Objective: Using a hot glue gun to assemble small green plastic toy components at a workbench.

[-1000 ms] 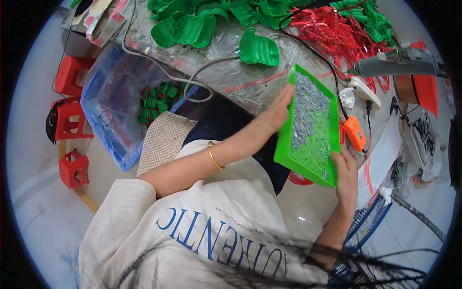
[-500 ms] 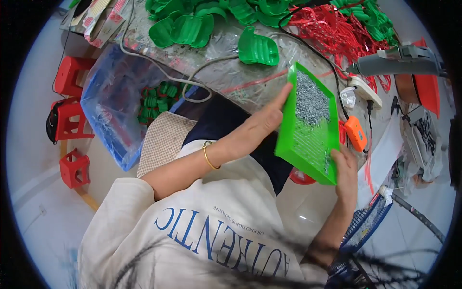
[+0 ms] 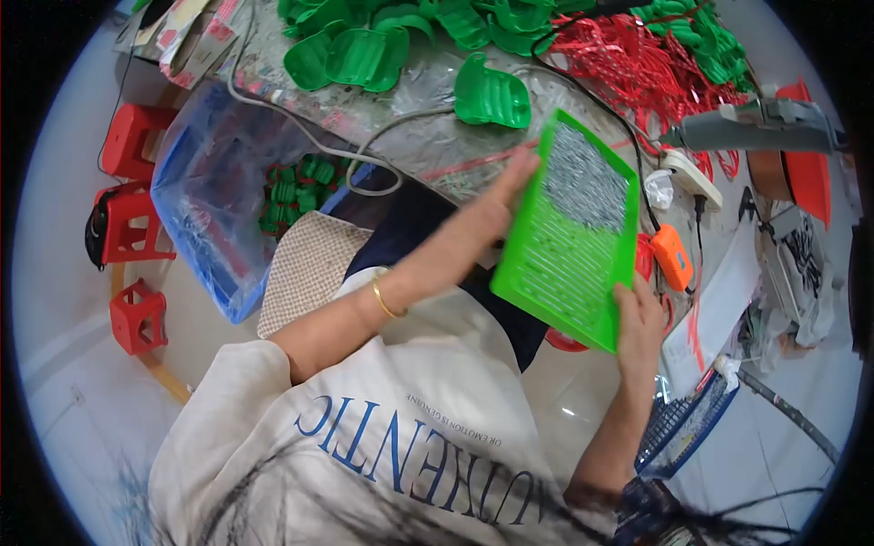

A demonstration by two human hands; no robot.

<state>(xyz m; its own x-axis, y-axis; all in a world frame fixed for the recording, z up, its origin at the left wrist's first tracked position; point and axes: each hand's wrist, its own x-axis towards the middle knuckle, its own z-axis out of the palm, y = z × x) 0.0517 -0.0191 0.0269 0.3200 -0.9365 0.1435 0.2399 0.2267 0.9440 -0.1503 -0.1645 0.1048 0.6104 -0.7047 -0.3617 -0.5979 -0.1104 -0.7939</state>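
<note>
A bright green rectangular tray (image 3: 557, 284) with a ribbed floor is held tilted above my lap, beside the bench edge. Small silvery metal pieces (image 3: 587, 180), perhaps screws or pins, are heaped in its far half; lines of them lie in the near grooves. My right hand (image 3: 639, 323) grips the near right corner, thumb on the rim. My left hand (image 3: 499, 207) is at the tray's left side, fingers stretched out and smeared by motion; whether it touches is hard to tell. A curved green plastic part (image 3: 492, 91) lies on the bench just beyond the tray.
More green parts (image 3: 364, 56) and tangled red straps (image 3: 628, 68) cover the far bench. A grey cable (image 3: 360, 150) loops over its edge. To the right are a grey tool (image 3: 760, 126), a power strip (image 3: 689, 180) and an orange device (image 3: 672, 257). A lined blue bin (image 3: 205, 209) stands left.
The tray has turned so more of its floor faces me, and its near end has shifted left. Metal pieces have spread along the near grooves. My left hand has moved slightly left and nearer.
</note>
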